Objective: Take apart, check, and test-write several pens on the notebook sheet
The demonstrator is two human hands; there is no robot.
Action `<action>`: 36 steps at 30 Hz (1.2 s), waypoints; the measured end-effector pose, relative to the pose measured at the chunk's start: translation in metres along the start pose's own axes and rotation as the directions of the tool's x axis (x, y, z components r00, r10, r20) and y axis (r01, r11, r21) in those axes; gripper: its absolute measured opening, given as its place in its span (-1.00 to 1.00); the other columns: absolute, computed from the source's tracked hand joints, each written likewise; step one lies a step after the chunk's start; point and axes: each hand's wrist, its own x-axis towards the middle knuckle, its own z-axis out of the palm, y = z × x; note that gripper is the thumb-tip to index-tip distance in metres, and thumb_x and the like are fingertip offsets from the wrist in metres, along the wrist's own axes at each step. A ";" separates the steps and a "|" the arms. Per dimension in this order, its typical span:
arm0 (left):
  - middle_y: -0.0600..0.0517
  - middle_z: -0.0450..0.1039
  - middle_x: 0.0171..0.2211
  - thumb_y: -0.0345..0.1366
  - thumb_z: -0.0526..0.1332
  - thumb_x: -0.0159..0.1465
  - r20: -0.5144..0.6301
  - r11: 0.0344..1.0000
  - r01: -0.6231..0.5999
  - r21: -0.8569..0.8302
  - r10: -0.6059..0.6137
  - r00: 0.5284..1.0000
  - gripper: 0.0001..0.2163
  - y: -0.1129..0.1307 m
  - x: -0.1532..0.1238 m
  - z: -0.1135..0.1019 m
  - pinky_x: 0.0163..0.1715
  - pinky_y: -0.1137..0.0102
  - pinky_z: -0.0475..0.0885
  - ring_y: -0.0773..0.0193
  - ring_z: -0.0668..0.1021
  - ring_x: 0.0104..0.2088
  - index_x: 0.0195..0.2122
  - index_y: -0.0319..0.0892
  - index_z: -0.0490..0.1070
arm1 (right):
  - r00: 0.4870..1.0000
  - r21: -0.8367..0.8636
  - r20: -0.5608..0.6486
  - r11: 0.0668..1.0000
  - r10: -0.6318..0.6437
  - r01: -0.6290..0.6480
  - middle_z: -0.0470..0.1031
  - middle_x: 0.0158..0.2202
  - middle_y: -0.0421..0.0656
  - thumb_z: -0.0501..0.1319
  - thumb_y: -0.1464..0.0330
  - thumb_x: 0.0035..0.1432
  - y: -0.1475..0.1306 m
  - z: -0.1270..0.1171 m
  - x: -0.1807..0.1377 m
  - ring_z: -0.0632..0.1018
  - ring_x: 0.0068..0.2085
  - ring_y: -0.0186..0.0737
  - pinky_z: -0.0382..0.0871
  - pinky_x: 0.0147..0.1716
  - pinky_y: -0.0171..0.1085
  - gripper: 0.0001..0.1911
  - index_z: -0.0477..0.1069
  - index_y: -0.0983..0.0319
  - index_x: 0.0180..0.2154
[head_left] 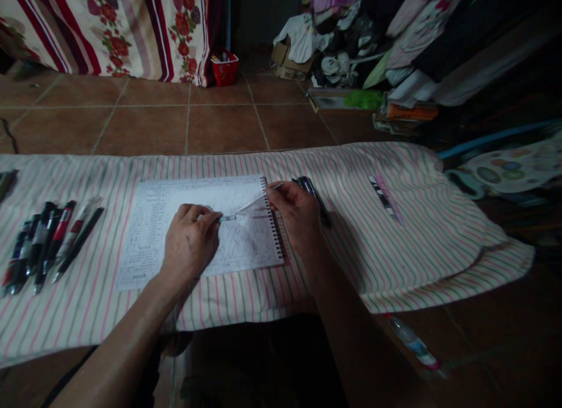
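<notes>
A spiral notebook [175, 220] covered in scribbles lies on a striped cloth [373, 244] spread over a low surface. My left hand [191, 244] rests on the page, its fingers pinched on the blue-tipped end of a thin white pen refill [246, 208]. My right hand [296, 212] is closed on the refill's other end near the spiral binding. A dark pen body [314, 194] lies just beyond my right hand, partly hidden by it.
Several pens [48, 241] lie in a row on the cloth at the left. A small striped item [384, 198] lies on the cloth at the right. Another pen [413, 340] lies on the floor at lower right. A red basket [225, 68] and piled clutter stand behind, on the tiled floor.
</notes>
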 end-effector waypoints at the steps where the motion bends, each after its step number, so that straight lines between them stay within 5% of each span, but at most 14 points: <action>1: -0.10 0.49 -0.33 -0.41 0.15 0.20 -0.001 1.000 -0.002 0.001 0.002 1.000 -0.81 0.000 0.000 0.001 -0.25 0.21 0.42 0.08 0.41 -0.25 -0.23 -0.20 0.53 | 1.000 -0.009 -0.001 1.000 -0.006 0.006 0.41 -0.52 -0.28 0.31 0.23 -0.07 0.001 0.000 0.000 0.40 -0.47 -0.39 0.29 -0.44 -0.35 -0.77 0.44 0.25 -0.39; 36: -0.09 0.51 -0.36 -0.34 0.07 0.26 -0.022 0.984 0.086 -0.153 -0.091 0.996 -0.85 0.002 0.002 -0.004 -0.25 0.22 0.40 0.10 0.44 -0.27 -0.28 -0.23 0.41 | 0.999 0.078 -0.025 0.996 -0.035 0.037 0.43 -0.52 -0.30 0.31 0.25 -0.04 -0.004 0.007 -0.002 0.42 -0.51 -0.43 0.32 -0.49 -0.38 -0.80 0.46 0.22 -0.37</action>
